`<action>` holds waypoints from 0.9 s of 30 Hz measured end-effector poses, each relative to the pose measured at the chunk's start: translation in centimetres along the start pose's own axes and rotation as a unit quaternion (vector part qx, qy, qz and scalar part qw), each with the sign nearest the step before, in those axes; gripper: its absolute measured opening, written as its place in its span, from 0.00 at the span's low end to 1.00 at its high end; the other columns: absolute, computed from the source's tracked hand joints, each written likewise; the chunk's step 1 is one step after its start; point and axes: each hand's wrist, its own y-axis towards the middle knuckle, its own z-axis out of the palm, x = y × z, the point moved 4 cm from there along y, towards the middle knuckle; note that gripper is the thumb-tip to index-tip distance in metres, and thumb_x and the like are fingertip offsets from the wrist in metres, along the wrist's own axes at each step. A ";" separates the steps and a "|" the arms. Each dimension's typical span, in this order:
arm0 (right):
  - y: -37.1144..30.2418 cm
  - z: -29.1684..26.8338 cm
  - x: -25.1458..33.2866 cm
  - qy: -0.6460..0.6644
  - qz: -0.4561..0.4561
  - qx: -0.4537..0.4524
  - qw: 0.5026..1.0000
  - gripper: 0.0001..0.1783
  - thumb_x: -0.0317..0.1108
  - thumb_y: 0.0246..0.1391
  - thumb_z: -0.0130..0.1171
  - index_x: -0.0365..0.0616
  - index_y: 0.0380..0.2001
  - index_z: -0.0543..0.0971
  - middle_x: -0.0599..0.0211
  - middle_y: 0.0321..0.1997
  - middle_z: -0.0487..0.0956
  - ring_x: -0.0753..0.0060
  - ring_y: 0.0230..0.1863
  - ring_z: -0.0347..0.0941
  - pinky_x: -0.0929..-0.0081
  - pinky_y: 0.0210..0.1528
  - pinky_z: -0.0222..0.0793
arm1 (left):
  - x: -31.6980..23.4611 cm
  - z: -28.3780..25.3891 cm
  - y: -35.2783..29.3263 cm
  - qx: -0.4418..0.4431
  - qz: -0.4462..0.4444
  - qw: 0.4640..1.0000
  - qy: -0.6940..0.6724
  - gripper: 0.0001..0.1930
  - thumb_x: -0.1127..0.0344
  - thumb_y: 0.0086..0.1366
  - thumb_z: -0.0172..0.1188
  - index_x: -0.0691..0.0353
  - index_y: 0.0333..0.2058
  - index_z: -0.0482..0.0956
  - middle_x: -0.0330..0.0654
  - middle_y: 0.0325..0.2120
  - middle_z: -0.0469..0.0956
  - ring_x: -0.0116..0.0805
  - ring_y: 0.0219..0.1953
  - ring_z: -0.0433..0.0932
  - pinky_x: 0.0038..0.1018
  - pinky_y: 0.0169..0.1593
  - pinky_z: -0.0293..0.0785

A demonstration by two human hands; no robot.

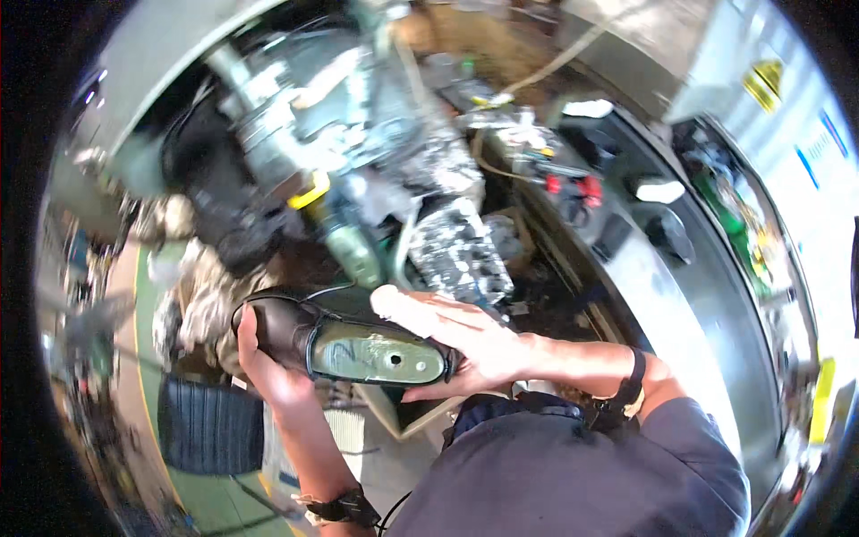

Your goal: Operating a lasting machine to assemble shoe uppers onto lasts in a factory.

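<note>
Between my two hands is a black leather shoe upper [279,333] pulled over a green shoe last [380,360]. The last's flat top, with a dark round hole in it, faces up. My left hand [273,371] wraps round the rounded end of the upper, thumb along its side. At the opposite end my right hand [470,345] grips the narrower part, its fingers laid along the far side and the thumb beneath. Just beyond the shoe, another green last [352,251] sits near a yellow part [310,191] of the machine.
A blurred machine [331,98] stands ahead. Foil-like wrapped material [458,246] lies right of it. Along the right runs a dark conveyor belt [747,295] carrying dark pieces [667,234]. A black ribbed chair seat [210,428] is at the lower left, beside crumpled beige bags [210,300].
</note>
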 end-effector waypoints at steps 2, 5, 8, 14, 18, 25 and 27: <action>-1.9 -3.3 1.1 -0.024 -0.015 -0.052 0.998 0.56 0.41 0.41 0.81 0.30 0.68 0.61 0.45 0.70 0.66 0.48 0.68 0.66 0.56 0.70 0.62 | 3.4 4.0 -0.1 0.001 -0.048 0.998 0.050 0.17 0.56 0.71 0.55 0.61 0.50 0.79 0.43 0.48 0.82 0.41 0.48 0.81 0.39 0.54 0.77; -6.5 -8.3 2.7 -0.081 0.034 -0.102 0.991 0.55 0.43 0.43 0.80 0.30 0.68 0.61 0.44 0.69 0.66 0.47 0.68 0.67 0.56 0.70 0.63 | 10.0 8.7 -0.8 0.034 -0.104 0.992 0.056 0.18 0.55 0.70 0.55 0.61 0.49 0.79 0.42 0.48 0.82 0.41 0.48 0.81 0.40 0.54 0.76; -11.0 -12.6 4.3 -0.124 0.073 -0.168 0.975 0.55 0.44 0.43 0.79 0.30 0.68 0.61 0.43 0.67 0.69 0.46 0.66 0.69 0.58 0.69 0.64 | 15.7 13.3 -1.6 0.105 -0.165 0.976 0.096 0.19 0.53 0.68 0.57 0.61 0.48 0.80 0.42 0.47 0.83 0.41 0.48 0.81 0.39 0.54 0.77; -25.0 -20.4 6.0 -0.053 0.274 -0.332 0.901 0.50 0.38 0.47 0.77 0.35 0.69 0.62 0.50 0.64 0.73 0.63 0.65 0.70 0.67 0.68 0.62 | 32.9 20.5 -7.4 0.158 -0.365 0.900 0.181 0.22 0.49 0.69 0.58 0.62 0.49 0.79 0.43 0.47 0.82 0.42 0.50 0.80 0.42 0.57 0.73; -39.9 -23.0 6.1 0.152 0.449 -0.603 0.641 0.47 0.38 0.47 0.75 0.37 0.68 0.65 0.55 0.57 0.77 0.66 0.57 0.74 0.69 0.61 0.70 | 45.5 19.8 -13.8 0.237 -0.506 0.741 0.373 0.36 0.42 0.67 0.58 0.67 0.61 0.65 0.56 0.55 0.75 0.51 0.60 0.71 0.48 0.64 0.66; -77.2 -23.0 27.3 0.229 0.377 -0.812 0.382 0.32 0.52 0.56 0.63 0.50 0.61 0.73 0.53 0.63 0.72 0.51 0.59 0.72 0.43 0.53 0.75 | 56.9 22.1 -18.8 0.474 -0.399 0.573 0.536 0.24 0.58 0.68 0.63 0.66 0.58 0.73 0.49 0.49 0.80 0.38 0.51 0.80 0.34 0.55 0.76; -79.9 -24.0 36.4 0.192 0.275 -0.919 0.208 0.32 0.56 0.59 0.58 0.51 0.61 0.74 0.56 0.63 0.74 0.51 0.60 0.72 0.45 0.55 0.75 | 58.9 23.4 -17.5 0.502 -0.345 0.551 0.571 0.23 0.60 0.68 0.63 0.67 0.57 0.74 0.47 0.49 0.80 0.35 0.50 0.80 0.31 0.53 0.76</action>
